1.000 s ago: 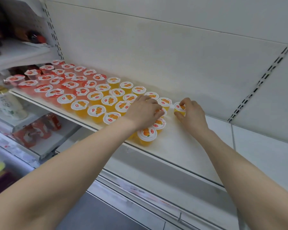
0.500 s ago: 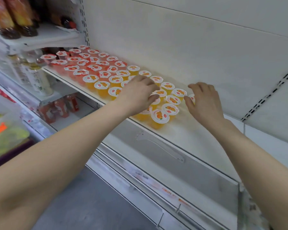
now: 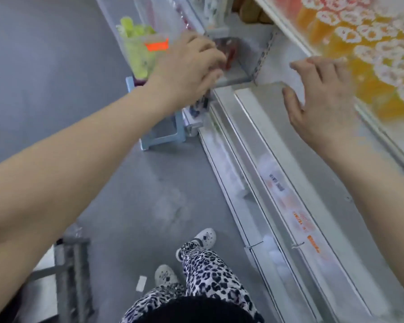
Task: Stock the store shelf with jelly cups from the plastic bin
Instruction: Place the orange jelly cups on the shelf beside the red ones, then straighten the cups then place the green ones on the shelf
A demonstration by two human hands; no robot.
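Rows of orange and red jelly cups [image 3: 369, 40] stand blurred on the white store shelf [image 3: 287, 31] at the upper right. My right hand [image 3: 322, 106] hovers just below the shelf's front edge, fingers spread and holding nothing. My left hand [image 3: 191, 64] is out in front of the lower shelves with its fingers loosely curled, nothing visible in it. The clear plastic bin [image 3: 138, 47], with green packs and an orange tag inside, stands at the upper left, left of my left hand.
The bin sits on a pale blue stool [image 3: 159, 138] on the grey floor. Lower shelf rails with price strips [image 3: 296, 215] run along the right. My legs and white shoes [image 3: 203, 236] are at the bottom. A grey metal frame [image 3: 72, 262] is at the lower left.
Both hands have come off the jelly cups and dropped below the shelf. The view has swung down and left to the floor, the bin and my legs.
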